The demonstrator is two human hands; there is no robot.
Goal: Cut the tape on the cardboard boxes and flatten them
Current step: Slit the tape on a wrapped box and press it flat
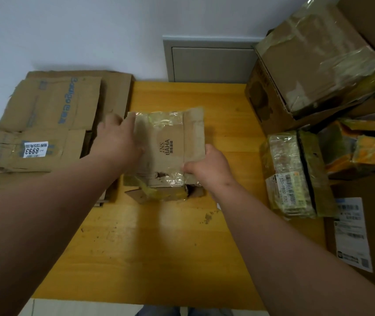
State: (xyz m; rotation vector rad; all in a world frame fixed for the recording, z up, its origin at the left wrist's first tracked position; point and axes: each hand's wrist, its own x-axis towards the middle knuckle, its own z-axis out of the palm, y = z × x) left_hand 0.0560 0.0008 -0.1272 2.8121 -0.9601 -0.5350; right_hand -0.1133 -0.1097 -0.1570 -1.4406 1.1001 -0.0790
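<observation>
A small flattened cardboard box point(170, 144) with clear tape and dark print lies in the middle of the yellow wooden table point(159, 247). My left hand point(118, 137) lies over its left edge, blurred, with fingers spread across the cardboard. My right hand point(207, 167) grips the box's near right corner, fingers curled round the edge. No cutting tool is in sight.
A pile of flattened boxes point(49, 124) covers the table's left side. Taped boxes stack at the right: a large one point(314, 71) at the back, a small taped parcel point(293, 172) nearer, and orange-taped ones point(369, 147). A grey wall panel point(211, 60) stands behind.
</observation>
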